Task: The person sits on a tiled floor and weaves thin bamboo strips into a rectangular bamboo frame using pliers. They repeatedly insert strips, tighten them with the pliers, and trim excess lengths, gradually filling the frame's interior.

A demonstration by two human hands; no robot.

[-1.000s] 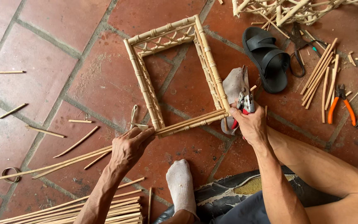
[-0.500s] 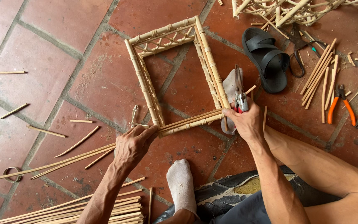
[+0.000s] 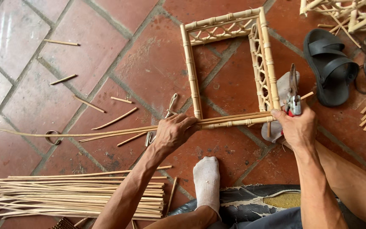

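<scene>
Tiled floor (image 3: 43, 106), red brick. Square rattan frame (image 3: 191, 76) lies flat on it, near edge toward the person. Bundle of thin cane strips (image 3: 106, 130) runs along that edge. Left hand (image 3: 172, 132) fingers wrapped over the strips at frame's corner. Right hand (image 3: 297, 129) clenched around red-handled pruning shears (image 3: 293, 95), blades upright beside frame's right corner.

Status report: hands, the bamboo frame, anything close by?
Left hand pins thin strips against bamboo frame. Right hand holds cutters. Black sandal beside.

The person is wearing no sleeves, both forearms showing bare, and white socks (image 3: 206, 182) covering the feet.
</scene>
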